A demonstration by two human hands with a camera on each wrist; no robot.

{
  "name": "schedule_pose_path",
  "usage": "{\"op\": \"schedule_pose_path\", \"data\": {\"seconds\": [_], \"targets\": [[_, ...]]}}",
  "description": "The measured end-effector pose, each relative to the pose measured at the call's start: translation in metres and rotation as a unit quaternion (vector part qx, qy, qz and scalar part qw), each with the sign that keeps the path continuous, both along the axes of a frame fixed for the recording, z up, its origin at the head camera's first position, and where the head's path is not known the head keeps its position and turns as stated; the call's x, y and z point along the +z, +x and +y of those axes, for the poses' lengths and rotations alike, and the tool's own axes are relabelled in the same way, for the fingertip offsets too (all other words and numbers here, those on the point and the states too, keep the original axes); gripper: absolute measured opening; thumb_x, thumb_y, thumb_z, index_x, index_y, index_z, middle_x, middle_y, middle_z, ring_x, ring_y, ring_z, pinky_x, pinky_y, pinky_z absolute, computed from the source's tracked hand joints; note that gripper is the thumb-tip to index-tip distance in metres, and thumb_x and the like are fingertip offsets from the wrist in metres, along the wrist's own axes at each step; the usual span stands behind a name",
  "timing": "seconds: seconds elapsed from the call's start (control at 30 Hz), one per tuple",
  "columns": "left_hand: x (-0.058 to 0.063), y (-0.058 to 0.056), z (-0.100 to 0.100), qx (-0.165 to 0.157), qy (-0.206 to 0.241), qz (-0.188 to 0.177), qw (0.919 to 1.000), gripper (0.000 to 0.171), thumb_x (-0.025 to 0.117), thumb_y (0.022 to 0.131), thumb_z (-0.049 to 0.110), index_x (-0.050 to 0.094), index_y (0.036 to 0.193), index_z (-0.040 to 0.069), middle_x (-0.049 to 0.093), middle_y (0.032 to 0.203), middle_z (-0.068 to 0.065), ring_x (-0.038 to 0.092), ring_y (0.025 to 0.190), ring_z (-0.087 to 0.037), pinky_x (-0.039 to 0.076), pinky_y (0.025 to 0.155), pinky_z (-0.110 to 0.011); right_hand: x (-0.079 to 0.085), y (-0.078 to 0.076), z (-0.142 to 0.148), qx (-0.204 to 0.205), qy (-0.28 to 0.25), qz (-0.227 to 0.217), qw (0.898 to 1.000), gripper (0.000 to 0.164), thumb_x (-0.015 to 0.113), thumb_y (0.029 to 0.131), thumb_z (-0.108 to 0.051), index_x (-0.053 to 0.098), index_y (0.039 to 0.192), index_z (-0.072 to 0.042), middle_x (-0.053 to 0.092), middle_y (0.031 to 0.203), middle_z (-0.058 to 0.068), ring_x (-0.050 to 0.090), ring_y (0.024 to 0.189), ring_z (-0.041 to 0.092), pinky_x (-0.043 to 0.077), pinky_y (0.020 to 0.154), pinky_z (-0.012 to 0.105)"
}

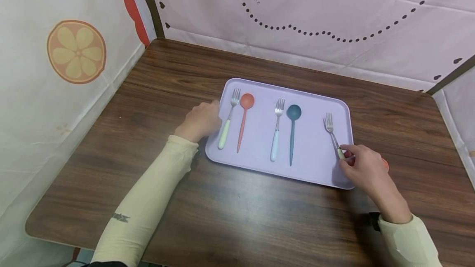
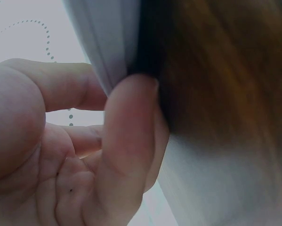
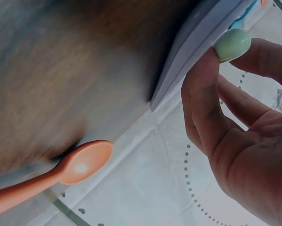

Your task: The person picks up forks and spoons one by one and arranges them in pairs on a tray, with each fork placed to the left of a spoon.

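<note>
A lilac tray [image 1: 256,166] lies on the wooden table. At its left rim my left hand [image 1: 201,120] pinches the edge; the left wrist view shows the tray edge [image 2: 105,42] between thumb and finger. My right hand [image 1: 365,168] pinches the pale green handle [image 3: 232,45] of a fork [image 1: 329,125] over the tray's right end. On the tray's left lie a fork with a light green handle [image 1: 224,134] and a coral spoon [image 1: 246,101]. Near the middle are a fork with a light blue handle [image 1: 274,146] and a dark teal spoon [image 1: 294,112].
An orange spoon [image 3: 88,162] lies on the table to the right of the tray, mostly hidden behind my right hand in the head view. The wooden table [image 1: 237,213] meets a pink printed cloth [image 1: 315,7] at the back and a white one [image 1: 74,106] at the left.
</note>
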State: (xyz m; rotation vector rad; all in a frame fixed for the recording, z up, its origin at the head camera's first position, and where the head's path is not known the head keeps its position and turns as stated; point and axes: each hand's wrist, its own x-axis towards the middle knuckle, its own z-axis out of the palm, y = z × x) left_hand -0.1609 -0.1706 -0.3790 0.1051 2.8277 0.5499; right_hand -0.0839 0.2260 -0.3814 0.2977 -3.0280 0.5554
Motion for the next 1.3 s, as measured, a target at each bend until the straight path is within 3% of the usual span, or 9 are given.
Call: {"op": "schedule_pose_path", "data": {"seconds": [0.43,0.7,0.87,1.03,1.13,1.3], "targets": [[-0.001,-0.001,0.0,-0.001,-0.004,0.006,1.0,0.035,0.046,0.085,0.013,0.046,0.117,-0.001,0.054,0.087,-0.014,0.054,0.069,-0.029,0.047,0.056,-0.04,-0.002,-0.005,-0.006,0.018,-0.01,-0.031,0.999,0.035,0.065,0.076,-0.009,0.062,0.108,0.005,0.06,0.083,0.015,0.056,0.071,0.023,0.048,0.057,0.041],[-0.001,-0.001,0.0,0.0,-0.007,0.005,1.0,0.034,0.045,0.085,0.013,0.046,0.116,0.0,0.053,0.087,-0.014,0.053,0.07,-0.029,0.046,0.057,-0.041,-0.003,-0.008,-0.009,0.02,-0.003,-0.074,0.997,0.045,0.068,0.082,-0.02,0.056,0.118,0.005,0.06,0.089,0.016,0.055,0.075,0.025,0.051,0.059,0.042],[0.0,0.0,0.001,0.001,-0.005,0.002,1.0,0.036,0.045,0.086,0.013,0.045,0.118,-0.001,0.053,0.088,-0.014,0.054,0.07,-0.028,0.046,0.056,-0.04,-0.003,-0.003,-0.006,0.039,-0.005,-0.055,0.998,0.053,0.068,0.083,-0.025,0.052,0.124,0.004,0.06,0.091,0.015,0.054,0.075,0.023,0.051,0.059,0.041],[0.001,-0.001,0.002,0.002,0.0,-0.003,1.0,0.035,0.045,0.087,0.013,0.045,0.119,-0.001,0.053,0.088,-0.014,0.053,0.07,-0.028,0.046,0.056,-0.04,-0.003,0.011,-0.001,0.078,-0.009,-0.002,0.997,0.049,0.072,0.078,-0.019,0.057,0.119,0.003,0.058,0.096,0.016,0.055,0.074,0.021,0.05,0.057,0.04],[0.001,-0.001,0.002,0.0,-0.002,-0.001,1.0,0.035,0.044,0.086,0.013,0.046,0.118,-0.001,0.053,0.088,-0.014,0.053,0.07,-0.028,0.046,0.057,-0.041,-0.004,0.019,0.001,0.118,0.001,0.021,0.993,0.049,0.073,0.074,-0.013,0.057,0.118,0.003,0.056,0.11,0.02,0.056,0.081,0.025,0.05,0.062,0.045],[0.002,0.0,0.001,-0.001,-0.005,0.001,1.0,0.034,0.045,0.085,0.012,0.046,0.116,-0.001,0.053,0.089,-0.015,0.053,0.071,-0.03,0.047,0.058,-0.042,-0.007,0.026,0.002,0.155,0.011,0.012,0.988,0.051,0.071,0.072,-0.004,0.057,0.121,0.0,0.047,0.131,0.021,0.052,0.094,0.03,0.045,0.067,0.046]]}}
